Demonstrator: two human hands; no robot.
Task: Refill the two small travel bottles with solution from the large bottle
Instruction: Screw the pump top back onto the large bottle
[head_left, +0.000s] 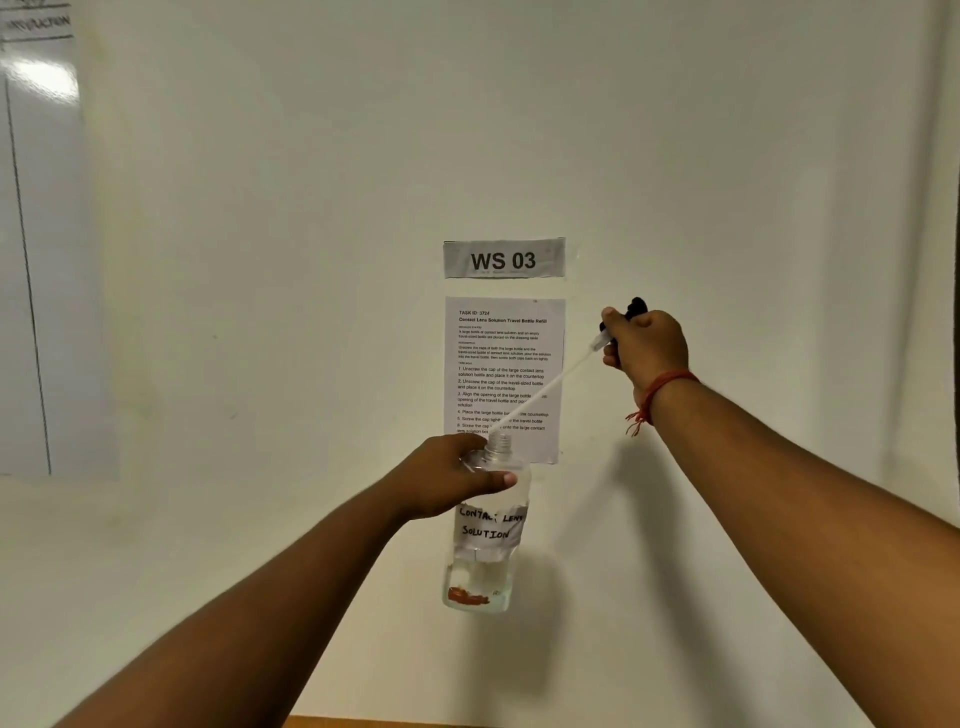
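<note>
A large clear bottle (485, 561) with a handwritten "Contact Lens Solution" label is held up in the air in front of the wall. My left hand (447, 480) grips it around the shoulder, just below its open threaded neck. My right hand (644, 345) is raised up and to the right and grips the black pump top (635, 307). The pump's white dip tube (550, 387) slants down toward the bottle neck, with its lower end at or just inside the opening. A little clear liquid sits at the bottle's bottom. No small travel bottles are in view.
A white wall fills the view, with a "WS 03" sign (504, 258) and a printed task sheet (504, 374) behind the bottle. A glossy board (41, 249) hangs at the left. A strip of wooden surface (415, 722) shows at the bottom edge.
</note>
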